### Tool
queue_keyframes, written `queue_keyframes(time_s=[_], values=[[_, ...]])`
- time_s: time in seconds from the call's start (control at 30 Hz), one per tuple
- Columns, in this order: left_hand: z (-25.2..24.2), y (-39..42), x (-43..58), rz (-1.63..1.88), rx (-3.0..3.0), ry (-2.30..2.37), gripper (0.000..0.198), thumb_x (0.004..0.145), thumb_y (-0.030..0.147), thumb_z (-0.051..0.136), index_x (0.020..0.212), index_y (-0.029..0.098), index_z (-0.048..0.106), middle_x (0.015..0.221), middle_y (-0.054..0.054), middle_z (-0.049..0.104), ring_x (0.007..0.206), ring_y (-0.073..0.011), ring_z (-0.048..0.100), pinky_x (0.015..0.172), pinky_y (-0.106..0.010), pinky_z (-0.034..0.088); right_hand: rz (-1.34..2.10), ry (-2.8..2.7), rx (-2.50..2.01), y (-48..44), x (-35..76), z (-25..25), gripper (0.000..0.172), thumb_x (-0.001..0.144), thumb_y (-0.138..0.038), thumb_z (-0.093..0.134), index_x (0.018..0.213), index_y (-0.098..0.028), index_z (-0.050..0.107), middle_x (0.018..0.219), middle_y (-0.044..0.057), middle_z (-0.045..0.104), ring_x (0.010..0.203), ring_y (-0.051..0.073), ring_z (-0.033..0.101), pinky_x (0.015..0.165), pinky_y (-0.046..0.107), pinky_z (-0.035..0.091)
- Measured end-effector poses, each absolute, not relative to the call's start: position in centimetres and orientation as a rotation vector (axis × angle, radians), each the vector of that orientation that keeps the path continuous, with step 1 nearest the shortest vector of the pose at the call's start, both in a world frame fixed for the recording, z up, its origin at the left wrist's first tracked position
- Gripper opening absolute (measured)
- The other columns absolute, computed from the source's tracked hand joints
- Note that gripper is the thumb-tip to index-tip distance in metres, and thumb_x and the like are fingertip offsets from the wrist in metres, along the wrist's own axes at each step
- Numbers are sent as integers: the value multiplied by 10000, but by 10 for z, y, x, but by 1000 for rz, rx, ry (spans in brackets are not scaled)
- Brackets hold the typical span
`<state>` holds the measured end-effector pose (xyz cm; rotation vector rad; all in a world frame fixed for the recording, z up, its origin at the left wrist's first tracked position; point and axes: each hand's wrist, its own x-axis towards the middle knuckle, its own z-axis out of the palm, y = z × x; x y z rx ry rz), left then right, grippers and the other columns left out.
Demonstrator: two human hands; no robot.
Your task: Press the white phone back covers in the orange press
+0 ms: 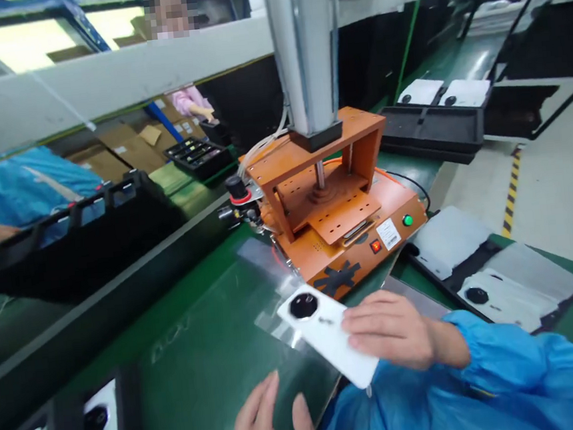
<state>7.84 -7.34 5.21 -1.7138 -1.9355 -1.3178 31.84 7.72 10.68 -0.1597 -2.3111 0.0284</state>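
Note:
A white smartphone (335,341) with a round black camera ring is gripped along its right side by my right hand (391,329), back face up and tilted above the bench. The thumb is hidden beneath it. My left hand (274,420) is in the air to the lower left of the phone, fingers apart and holding nothing. Just beyond the phone stands an orange pneumatic press (336,210) with a red lit switch and a green button on its front.
Black trays with white phones sit at lower left (126,416) and at right (453,281); another tray (430,132) is at the back right. A green bench mat (199,363) lies in front. Across a barrier, co-workers are partly visible, one in a blue sleeve (37,183).

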Motion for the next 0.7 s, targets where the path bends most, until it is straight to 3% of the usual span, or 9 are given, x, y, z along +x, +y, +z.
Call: queue_keyframes(time_s=[0.13, 0.37, 0.7], values=[[75, -9, 97, -1365, -2046, -1846, 295, 938, 185, 610, 1223, 240, 661, 1200, -95, 619, 1078, -215, 639, 938, -378, 549, -85, -2198, -409, 76, 375, 117, 309, 991, -162, 480, 1184, -223, 713, 1076, 108, 780, 1157, 217, 706, 862, 360, 620], [84, 87, 117, -1250, -2382, -1538, 281, 930, 205, 648, 1210, 213, 674, 1212, -108, 616, 1136, -238, 601, 1011, -429, 497, -285, -1990, -687, 64, 416, 101, 337, 983, -195, 519, 1259, -264, 700, 969, 56, 774, 925, 191, 730, 769, 358, 589], [49, 112, 108, -1243, -2457, -1406, 195, 946, 315, 631, 1084, 224, 734, 1094, -85, 664, 1013, -236, 639, 911, -403, 497, -511, -1951, -727, 69, 433, 105, 242, 981, -178, 527, 1114, -188, 729, 941, 49, 755, 896, 160, 702, 750, 330, 544]])
